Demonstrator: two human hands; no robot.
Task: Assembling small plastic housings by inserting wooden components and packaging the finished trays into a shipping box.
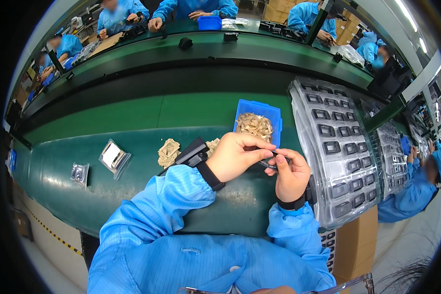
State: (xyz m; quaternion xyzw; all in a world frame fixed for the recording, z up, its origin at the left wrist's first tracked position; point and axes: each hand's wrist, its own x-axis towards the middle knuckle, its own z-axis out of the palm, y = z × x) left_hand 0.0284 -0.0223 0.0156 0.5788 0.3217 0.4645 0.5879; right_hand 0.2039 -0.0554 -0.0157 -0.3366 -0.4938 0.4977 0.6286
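Observation:
Both my hands meet over the green bench and hold a small black plastic part [273, 159] between them. My left hand [236, 156] pinches it from the left with thumb and forefinger. On the other side, my right hand [293, 180] grips it with the thumb on top and fingers curled beneath. Much of the part is covered by my fingers, so its full shape is hidden. Just beyond my hands stands a blue bin [278, 119] holding a heap of beige scraps [255, 126]. To the right, a clear plastic tray [305, 142] carries rows of black rectangular frames [330, 147].
Crumpled beige pieces [169, 153] lie left of my left wrist. Farther left are two clear bags, one with a white item [113, 158], one smaller [79, 173]. A dark conveyor [181, 78] runs beyond the bench. Co-workers in blue sit across and at right.

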